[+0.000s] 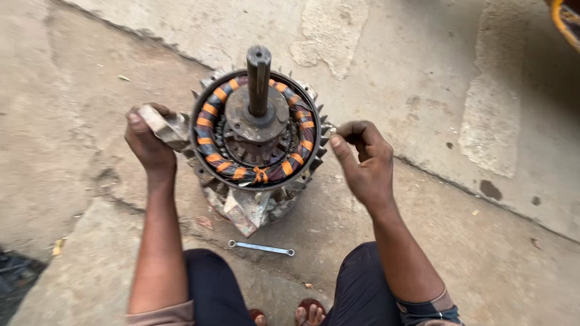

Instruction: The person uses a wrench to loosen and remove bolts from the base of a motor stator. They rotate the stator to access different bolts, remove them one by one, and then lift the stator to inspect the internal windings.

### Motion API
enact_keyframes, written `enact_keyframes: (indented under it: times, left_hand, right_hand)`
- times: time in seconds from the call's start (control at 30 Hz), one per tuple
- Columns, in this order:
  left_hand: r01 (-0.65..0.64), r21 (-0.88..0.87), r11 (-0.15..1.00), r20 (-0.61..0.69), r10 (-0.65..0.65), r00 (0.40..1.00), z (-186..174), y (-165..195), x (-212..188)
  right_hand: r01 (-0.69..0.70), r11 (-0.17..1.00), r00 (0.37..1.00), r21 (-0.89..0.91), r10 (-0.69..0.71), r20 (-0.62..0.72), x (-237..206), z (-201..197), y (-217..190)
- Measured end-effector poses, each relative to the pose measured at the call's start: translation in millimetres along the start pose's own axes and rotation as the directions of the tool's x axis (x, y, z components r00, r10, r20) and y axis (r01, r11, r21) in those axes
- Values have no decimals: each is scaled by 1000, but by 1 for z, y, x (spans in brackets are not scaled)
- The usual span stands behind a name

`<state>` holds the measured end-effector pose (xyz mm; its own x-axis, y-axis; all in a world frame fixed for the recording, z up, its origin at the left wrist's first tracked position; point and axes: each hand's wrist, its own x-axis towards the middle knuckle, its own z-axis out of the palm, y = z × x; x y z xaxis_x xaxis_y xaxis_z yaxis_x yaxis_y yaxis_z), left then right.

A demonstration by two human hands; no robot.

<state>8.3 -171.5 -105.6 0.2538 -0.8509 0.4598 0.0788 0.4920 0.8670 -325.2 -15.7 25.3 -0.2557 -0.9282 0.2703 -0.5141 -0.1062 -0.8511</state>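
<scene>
An electric motor point(257, 136) stands upright on the concrete floor, finned housing around it, a steel shaft point(258, 78) sticking up from its middle. Inside the rim runs a ring of dark windings tied with orange bands point(208, 111). My left hand point(148, 142) grips a grey mounting lug on the motor's left side. My right hand point(362, 160) pinches the fins at the motor's right edge with thumb and fingers.
A small ring spanner point(261, 247) lies on the floor just in front of the motor, between my knees. My dark trousers and sandalled toes point(305, 314) show at the bottom. Cracked concrete point(471, 199) spreads all around; a yellow-edged object point(567, 21) sits at the top right corner.
</scene>
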Motion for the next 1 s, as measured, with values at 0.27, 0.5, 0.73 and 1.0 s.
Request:
enact_keyframes:
  times: [0.27,0.5,0.73,1.0]
  left_hand:
    - [-227,-33,973,432,218,875,85,165,63]
    - [277,-79,958,961,-1,277,160,220,113]
    - [514,-193,836,971,86,225,152,185,110]
    - [325,-132,937,886,-36,463,155,194,93]
  right_hand:
    - [-122,993,992,5,122,13,64,109,-123]
    - [132,991,833,-37,-131,-538,68,153,-116]
    - [99,988,906,119,-40,-421,62,157,-101]
    - [67,977,949,202,0,-316,67,146,-100]
